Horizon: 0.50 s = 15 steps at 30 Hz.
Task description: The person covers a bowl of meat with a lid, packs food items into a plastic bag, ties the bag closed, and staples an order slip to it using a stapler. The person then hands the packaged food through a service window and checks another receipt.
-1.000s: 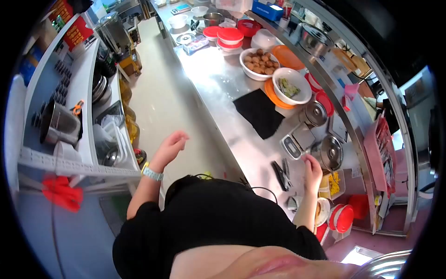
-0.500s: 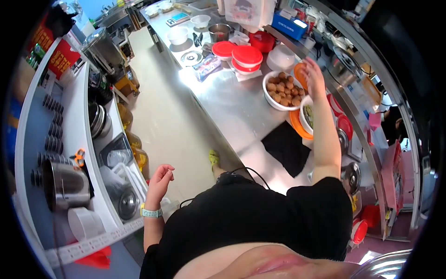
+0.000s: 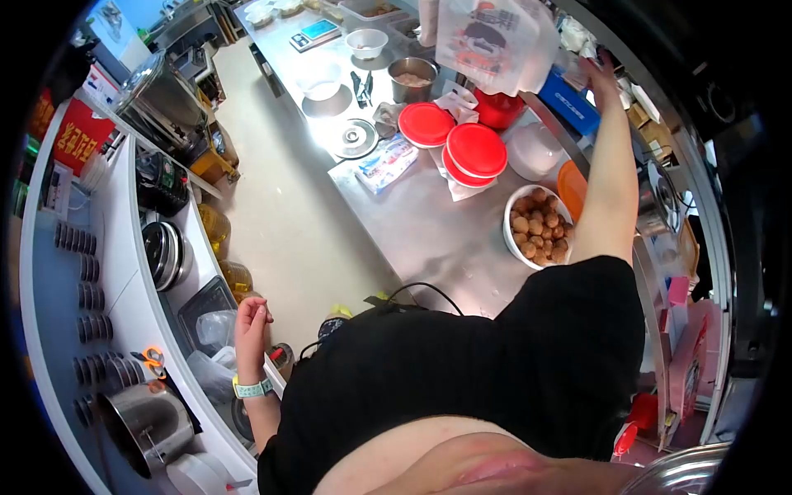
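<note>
Low on the left, my left hand (image 3: 252,328) hangs beside the shelf unit, its fingers curled together with nothing in them. My right hand (image 3: 602,81) reaches over the raised shelf at the upper right, fingers apart, beside a clear plastic item whose contact with the hand is unclear. Just below that hand is a blue box (image 3: 569,103). Hanging to its left is a translucent printed bag (image 3: 495,45). Under my right forearm, a white bowl of round brown items (image 3: 540,224) stands on the steel counter (image 3: 412,223), near red-lidded containers (image 3: 476,150).
Along the counter are a steel pot (image 3: 412,78), a glass lid (image 3: 355,138), a white bowl (image 3: 320,81) and a scale (image 3: 316,33). To the left, shelves (image 3: 124,256) hold pots and lids. A black cable (image 3: 425,285) curves near the counter's edge.
My right hand has moved from above the orange lid to the raised shelf by the blue box. The view has shifted along the counter. My left hand's fingers remain curled.
</note>
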### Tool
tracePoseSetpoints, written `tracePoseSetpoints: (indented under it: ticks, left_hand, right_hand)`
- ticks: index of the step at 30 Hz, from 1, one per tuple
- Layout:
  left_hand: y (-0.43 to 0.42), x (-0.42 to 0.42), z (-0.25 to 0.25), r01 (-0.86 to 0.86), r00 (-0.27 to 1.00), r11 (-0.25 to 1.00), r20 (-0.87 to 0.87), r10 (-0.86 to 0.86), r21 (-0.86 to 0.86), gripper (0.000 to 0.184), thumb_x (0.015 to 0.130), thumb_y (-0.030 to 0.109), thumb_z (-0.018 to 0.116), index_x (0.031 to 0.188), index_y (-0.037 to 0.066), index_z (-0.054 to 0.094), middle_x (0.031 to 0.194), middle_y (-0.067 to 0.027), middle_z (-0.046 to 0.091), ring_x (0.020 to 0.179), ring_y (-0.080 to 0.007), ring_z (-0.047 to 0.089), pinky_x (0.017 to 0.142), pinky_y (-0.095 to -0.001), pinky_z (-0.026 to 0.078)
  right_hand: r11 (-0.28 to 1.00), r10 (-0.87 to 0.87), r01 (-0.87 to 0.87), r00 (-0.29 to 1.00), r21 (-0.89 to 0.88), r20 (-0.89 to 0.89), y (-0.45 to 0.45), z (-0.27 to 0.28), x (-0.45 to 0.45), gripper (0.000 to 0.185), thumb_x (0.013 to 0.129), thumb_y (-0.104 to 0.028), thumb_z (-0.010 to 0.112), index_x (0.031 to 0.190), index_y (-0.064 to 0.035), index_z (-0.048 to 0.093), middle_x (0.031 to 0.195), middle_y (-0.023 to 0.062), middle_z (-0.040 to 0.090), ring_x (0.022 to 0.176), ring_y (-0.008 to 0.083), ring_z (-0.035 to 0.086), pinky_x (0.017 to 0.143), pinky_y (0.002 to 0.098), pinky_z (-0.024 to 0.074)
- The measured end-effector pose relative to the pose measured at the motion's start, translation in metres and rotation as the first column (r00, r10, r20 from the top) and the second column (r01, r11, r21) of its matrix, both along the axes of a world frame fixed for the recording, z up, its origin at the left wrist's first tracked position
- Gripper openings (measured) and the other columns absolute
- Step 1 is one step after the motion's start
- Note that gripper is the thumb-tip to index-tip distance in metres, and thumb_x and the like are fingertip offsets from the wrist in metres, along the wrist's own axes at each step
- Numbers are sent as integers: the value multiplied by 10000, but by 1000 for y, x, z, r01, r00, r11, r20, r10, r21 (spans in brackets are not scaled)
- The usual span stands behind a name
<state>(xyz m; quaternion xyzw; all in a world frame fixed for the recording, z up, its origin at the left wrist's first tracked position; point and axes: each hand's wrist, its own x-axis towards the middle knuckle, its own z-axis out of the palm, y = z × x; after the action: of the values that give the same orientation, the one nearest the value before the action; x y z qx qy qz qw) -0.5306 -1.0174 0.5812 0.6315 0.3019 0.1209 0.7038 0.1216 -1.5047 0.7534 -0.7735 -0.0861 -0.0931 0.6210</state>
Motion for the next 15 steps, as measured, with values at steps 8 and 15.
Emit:
tracePoseSetpoints:
  ticks: [8,15]
  left_hand:
    - [110,107,-10,172,985,985,0,-172,-11,129,930,55,505,1052,37,544,806,19,496,764,-73,488,742,-215,410]
    - [217,197,-3,272,959,960,68,-277,67,131,926,64,527,1051,45,560,857,17,527,795,-71,490,761,-217,412]
  right_hand:
    - [850,-377,171,858,498,348,-55,-53,-26,681,813,23,642,1402,-136,340,1220,149,540,1010,258,584,842,386,484]
    - [513,-839,463,448,723,309,104,-38,-127,457,851,38,562,1271,-89,434,1249,142,503,1036,259,548,800,382,507]
